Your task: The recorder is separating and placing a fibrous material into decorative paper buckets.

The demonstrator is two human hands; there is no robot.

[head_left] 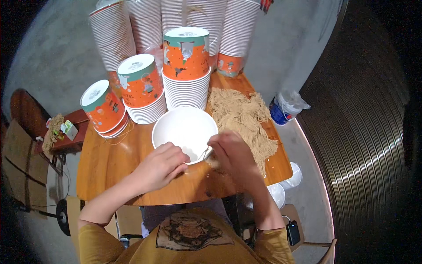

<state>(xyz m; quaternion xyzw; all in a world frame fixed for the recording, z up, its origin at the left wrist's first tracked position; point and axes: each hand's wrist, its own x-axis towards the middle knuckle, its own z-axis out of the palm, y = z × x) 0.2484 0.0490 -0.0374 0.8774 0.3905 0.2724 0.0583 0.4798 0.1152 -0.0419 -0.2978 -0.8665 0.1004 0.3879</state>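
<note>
A white paper bucket [181, 125] lies tilted on the wooden table in front of me, its round mouth facing up toward me. My left hand [163, 165] is closed on the near left of its rim, thumb outside and fingertips at the inner edge. At the near right of the rim my right hand [233, 152] pinches a thin pale string [205, 153]. The string's far end is too small to make out. Right beside that hand a large heap of tan strings [241, 119] spreads over the table.
Upside-down stacks of orange and green printed buckets [187, 57] stand behind, with a middle stack [140, 83] and a short left stack [104, 108]. Tall wrapped stacks [239, 26] line the wall. A blue pail [281, 110] and white tubs [292, 176] are on the floor at right.
</note>
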